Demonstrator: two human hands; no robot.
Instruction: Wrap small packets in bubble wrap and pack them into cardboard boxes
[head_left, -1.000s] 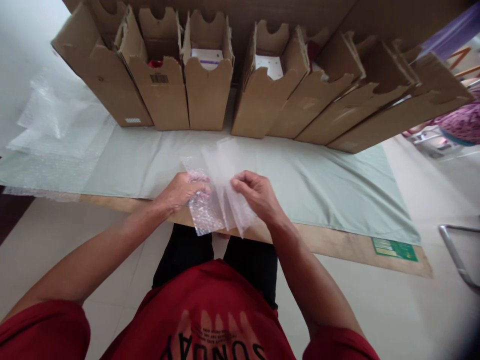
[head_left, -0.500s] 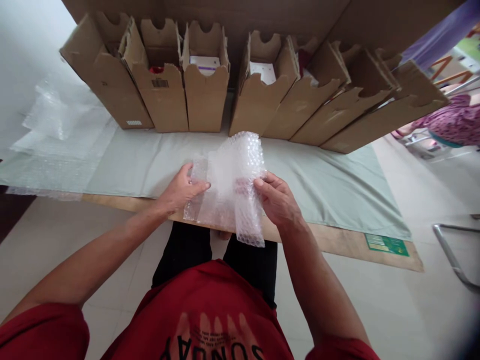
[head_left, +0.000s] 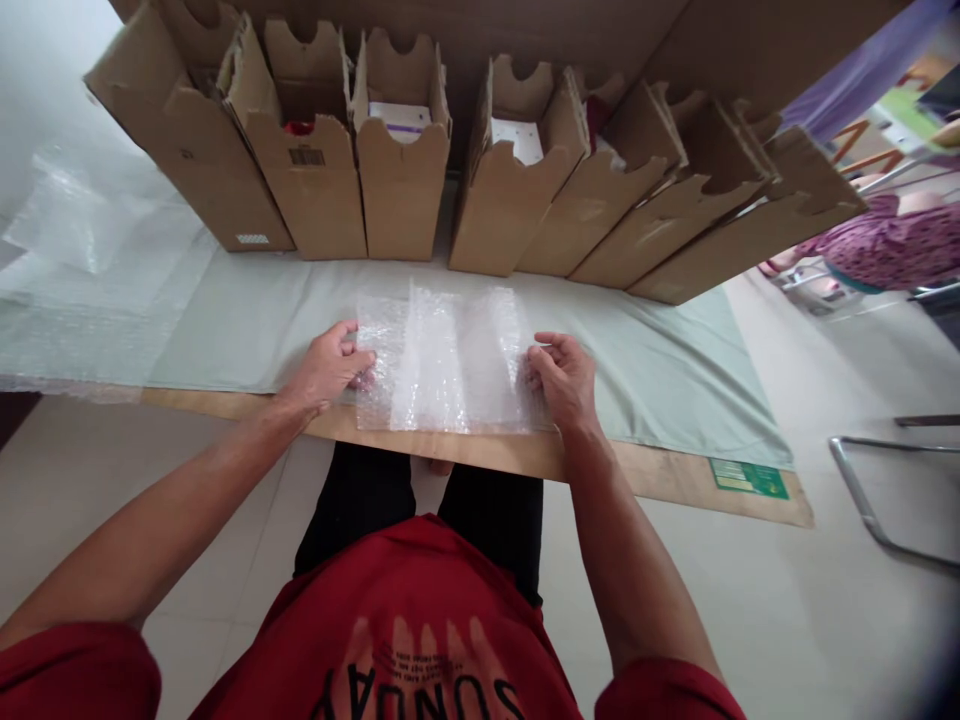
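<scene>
Thumb (head_left: 362, 360) of the left hand (head_left: 330, 368) lies over the left end of a piece of bubble wrap (head_left: 431, 360), with the fingers partly curled beside it. The right hand (head_left: 562, 378) is at the opposite end, thumb and fingers bent inward against the edge. Both hands are half closed; whether either truly pinches the film or only touches it, I cannot tell. The wrap spreads between them, creased in bands running from front to back, its near edge over the bare wooden margin of the bench (head_left: 660, 470).

Compared with half a second ago, it now lies flatter and reaches wider between the hands, its right part no longer raised in a slanting fold. In my judgement that leaves the piece better settled, both ends within reach and its creases easy to see.

Beneath it, a pale green cloth (head_left: 660, 370) covers most of the bench. Well off to the left lies more bubble wrap (head_left: 82, 240), loosely layered. Behind, cardboard holders (head_left: 401, 195) stand in a row, with a gap near the middle; white boxes (head_left: 517, 140) show inside two of them. On the front margin at right is a green label (head_left: 748, 478), and beyond it a metal frame (head_left: 855, 490).
</scene>
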